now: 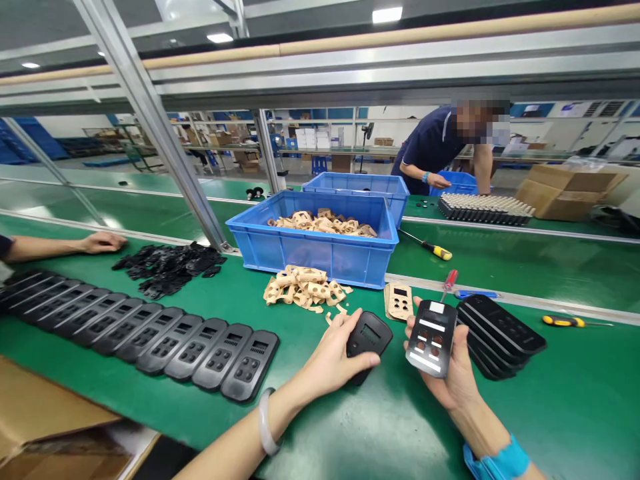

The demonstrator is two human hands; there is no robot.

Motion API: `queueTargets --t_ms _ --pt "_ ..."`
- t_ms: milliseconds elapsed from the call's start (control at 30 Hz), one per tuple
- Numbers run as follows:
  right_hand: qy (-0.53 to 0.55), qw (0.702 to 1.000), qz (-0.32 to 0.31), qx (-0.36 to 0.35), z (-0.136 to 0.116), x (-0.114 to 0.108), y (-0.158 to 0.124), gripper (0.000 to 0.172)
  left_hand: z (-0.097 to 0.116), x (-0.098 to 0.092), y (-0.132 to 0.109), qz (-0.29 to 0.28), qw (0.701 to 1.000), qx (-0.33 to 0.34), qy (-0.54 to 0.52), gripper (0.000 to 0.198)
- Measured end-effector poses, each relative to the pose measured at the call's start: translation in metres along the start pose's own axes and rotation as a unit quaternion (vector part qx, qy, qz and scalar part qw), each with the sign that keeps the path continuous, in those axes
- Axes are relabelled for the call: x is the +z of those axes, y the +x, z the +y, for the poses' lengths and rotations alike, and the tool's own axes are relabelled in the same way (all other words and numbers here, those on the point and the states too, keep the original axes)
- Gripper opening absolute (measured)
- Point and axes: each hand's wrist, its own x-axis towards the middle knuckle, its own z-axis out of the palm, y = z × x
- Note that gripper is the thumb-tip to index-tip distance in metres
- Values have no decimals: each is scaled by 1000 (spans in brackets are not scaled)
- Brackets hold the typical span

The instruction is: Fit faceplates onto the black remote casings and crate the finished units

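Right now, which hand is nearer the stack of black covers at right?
Right. The right hand, holding a black panel, sits just left of the stack, almost touching it. The left hand, gripping a black shell, is farther left.

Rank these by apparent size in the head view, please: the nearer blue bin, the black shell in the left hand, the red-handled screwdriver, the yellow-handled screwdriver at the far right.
1. Nearer blue bin, by far the largest.
2. Black shell in the left hand.
3. Yellow-handled screwdriver.
4. Red-handled screwdriver, partly hidden, so the last two places are unsure.
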Motion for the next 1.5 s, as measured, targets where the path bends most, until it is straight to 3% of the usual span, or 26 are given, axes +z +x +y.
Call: queueTargets --t_ms 67,133,233,467,633,700,767,867,900,967,1033,1100,1200,1267,1333,1400,1500 --pt "5 1000 -13 -2 -1 3 -3 67 -4 8 11 -35 983 -40 -175 71" --pt "3 1000 -11 1 0 4 -3 60 -9 16 16 -49 941 -92 -320 67" --pt "-9 1000 -1 23 2 4 -2 56 -16 23 14 -32 891 -142 -430 56" --pt "-154 988 3 21 12 6 -3 50 -15 24 5 -23 840 -191 -508 39" --pt "-256 966 -9 -39 20 4 -3 44 -14 28 4 -25 835 -188 -516 36" --pt "-234 971 15 -51 17 5 -3 45 -17 29 2 -15 857 -173 -486 42" --pt "-196 978 47 -54 11 7 -3 47 -22 28 1 10 902 -123 -413 50" --pt "-153 983 82 -64 2 9 -2 49 -28 23 -1 55 984 63 -155 43" --pt "-146 983 88 -71 -1 9 -1 49 -30 21 -2 53 989 135 -44 41" --pt "-138 982 94 -87 -4 8 -1 48 -31 18 -2 18 964 228 134 43" --pt "-132 981 99 -100 -5 6 -1 47 -30 17 -2 -19 952 246 183 47" --pt "-126 981 104 -105 -5 5 -2 46 -27 16 -1 2 970 212 117 47" --pt "-123 982 104 -95 -4 5 -2 47 -20 13 2 57 987 83 -127 50" --pt "-126 983 103 -85 -3 6 -2 48 -17 12 4 28 953 -27 -301 54" --pt "-128 983 105 -77 -2 7 -2 50 -16 11 5 -16 905 -108 -410 56" --pt "-129 983 110 -70 -2 8 -2 51 -16 12 4 -31 879 -146 -453 53" --pt "-132 983 116 -61 -2 8 -1 54 -15 14 2 -34 862 -161 -479 49"
